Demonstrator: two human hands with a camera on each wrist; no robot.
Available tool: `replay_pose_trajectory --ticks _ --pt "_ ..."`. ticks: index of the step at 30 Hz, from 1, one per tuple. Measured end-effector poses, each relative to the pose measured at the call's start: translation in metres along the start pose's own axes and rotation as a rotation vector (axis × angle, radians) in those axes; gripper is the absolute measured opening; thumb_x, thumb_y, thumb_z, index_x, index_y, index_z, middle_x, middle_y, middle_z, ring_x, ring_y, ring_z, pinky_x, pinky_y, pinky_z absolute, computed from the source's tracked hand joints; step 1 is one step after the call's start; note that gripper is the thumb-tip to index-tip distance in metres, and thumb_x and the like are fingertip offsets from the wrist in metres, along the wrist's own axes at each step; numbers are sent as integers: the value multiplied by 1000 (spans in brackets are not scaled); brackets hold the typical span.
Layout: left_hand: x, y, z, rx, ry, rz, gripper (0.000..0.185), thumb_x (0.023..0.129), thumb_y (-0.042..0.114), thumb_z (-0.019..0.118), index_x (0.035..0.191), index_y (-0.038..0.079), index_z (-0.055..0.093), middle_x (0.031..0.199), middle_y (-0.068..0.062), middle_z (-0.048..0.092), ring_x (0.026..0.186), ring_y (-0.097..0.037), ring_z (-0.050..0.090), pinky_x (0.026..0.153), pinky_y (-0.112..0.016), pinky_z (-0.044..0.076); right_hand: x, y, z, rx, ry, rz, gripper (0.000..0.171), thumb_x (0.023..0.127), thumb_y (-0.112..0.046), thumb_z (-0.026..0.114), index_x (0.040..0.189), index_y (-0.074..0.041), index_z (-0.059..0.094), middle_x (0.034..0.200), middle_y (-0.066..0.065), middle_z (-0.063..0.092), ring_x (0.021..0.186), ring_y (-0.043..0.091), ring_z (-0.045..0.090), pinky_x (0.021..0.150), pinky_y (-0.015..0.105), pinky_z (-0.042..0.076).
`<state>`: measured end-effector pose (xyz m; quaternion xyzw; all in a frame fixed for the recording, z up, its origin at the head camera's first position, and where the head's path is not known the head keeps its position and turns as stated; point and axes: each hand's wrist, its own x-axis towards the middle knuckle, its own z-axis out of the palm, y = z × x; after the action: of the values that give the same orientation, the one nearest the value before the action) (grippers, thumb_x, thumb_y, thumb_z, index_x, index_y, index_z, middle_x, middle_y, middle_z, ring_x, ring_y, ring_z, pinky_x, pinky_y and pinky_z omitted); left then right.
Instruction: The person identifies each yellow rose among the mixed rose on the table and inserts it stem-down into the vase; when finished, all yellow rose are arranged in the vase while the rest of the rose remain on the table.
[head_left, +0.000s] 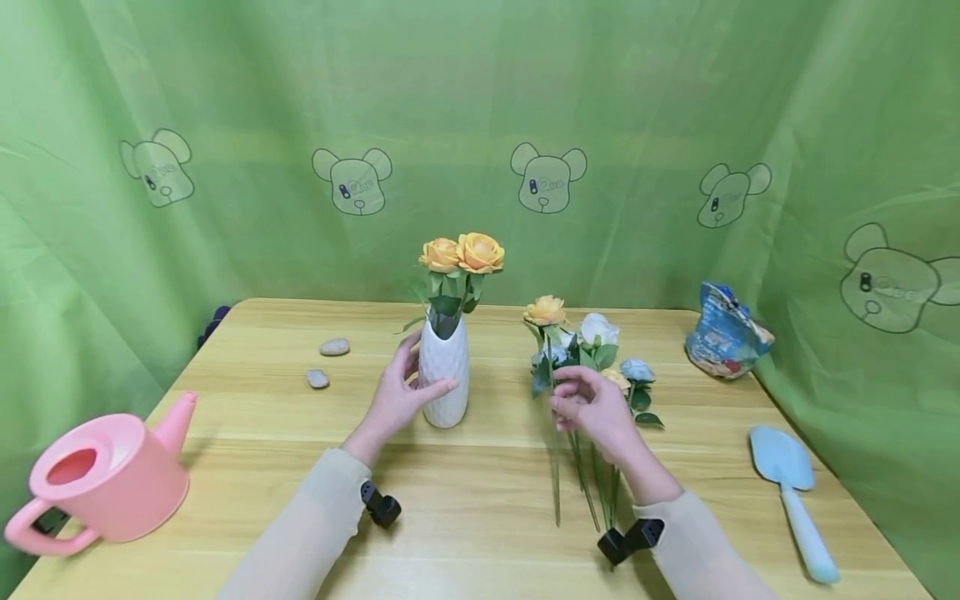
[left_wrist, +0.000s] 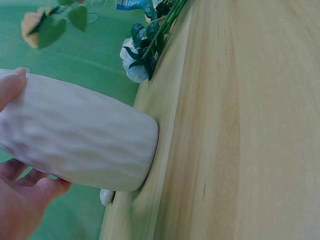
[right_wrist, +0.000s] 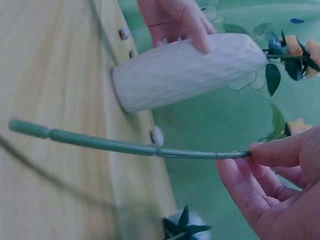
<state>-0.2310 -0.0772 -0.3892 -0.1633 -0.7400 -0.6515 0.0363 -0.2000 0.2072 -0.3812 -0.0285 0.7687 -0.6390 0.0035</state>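
A white textured vase (head_left: 446, 379) stands upright on the wooden table, with two yellow-orange roses (head_left: 480, 253) in its mouth. My left hand (head_left: 397, 398) holds the vase from its left side, thumb across the front and fingers behind. Between thumb and fingertips, my right hand (head_left: 600, 410) pinches the green stem (right_wrist: 110, 145) of another yellow-orange rose (head_left: 545, 310). That stem's lower end hangs free over the tabletop in the right wrist view. Beyond and beneath the right hand lie more artificial flowers, among them a white rose (head_left: 598, 328) and a pale blue one (head_left: 636, 370).
A pink watering can (head_left: 142, 475) stands at the left edge. Two pebbles (head_left: 334, 347) lie left of the vase. At the right are a blue crumpled bag (head_left: 723, 333) and a light blue trowel (head_left: 783, 462). A green curtain (head_left: 465, 100) surrounds the table.
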Motion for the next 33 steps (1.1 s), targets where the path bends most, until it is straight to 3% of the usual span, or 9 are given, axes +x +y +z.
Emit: replay_pose_trajectory --ticks 6,10,14,18,24,29,33 --pt "1 -1 0 2 0 7 82 78 13 76 144 11 27 138 -22 40 125 -31 42 101 -42 37 -4 -17 5 8 55 -94 40 81 9 63 118 3 52 100 26 54 70 18 61 64 37 57" --pt "1 -2 0 10 1 7 82 78 14 76 144 11 27 138 -22 40 125 -31 42 100 -42 37 -6 -30 10 38 118 -190 37 81 10 63 115 4 52 93 19 56 70 15 61 63 38 57" --pt "1 -2 0 9 3 4 83 78 14 76 145 10 27 138 -22 40 125 -31 42 101 -42 37 -7 -49 17 140 189 -311 36 82 9 64 115 4 50 91 12 57 74 18 62 64 38 56" --pt "0 -2 0 8 6 3 83 78 13 76 144 9 27 138 -23 41 124 -32 43 101 -42 37 -8 -74 29 273 231 -491 31 83 9 62 112 2 52 91 12 57 77 22 63 64 38 56" --pt "0 -2 -1 8 10 7 83 78 12 76 144 8 27 137 -23 41 124 -32 43 100 -41 38 -3 -114 56 374 268 -857 26 82 14 58 107 7 53 90 12 57 73 22 61 61 35 56" --pt "0 -2 -2 4 11 1 83 78 11 76 145 9 27 138 -22 41 124 -31 43 100 -41 38 9 -139 80 345 322 -1109 24 81 16 58 103 16 49 86 12 58 71 22 60 60 37 56" --pt "0 -1 -1 5 0 -4 83 78 12 76 145 9 26 139 -22 40 125 -31 42 101 -42 38 18 -146 95 275 360 -1217 22 80 17 58 100 16 48 86 17 56 73 21 59 59 38 56"
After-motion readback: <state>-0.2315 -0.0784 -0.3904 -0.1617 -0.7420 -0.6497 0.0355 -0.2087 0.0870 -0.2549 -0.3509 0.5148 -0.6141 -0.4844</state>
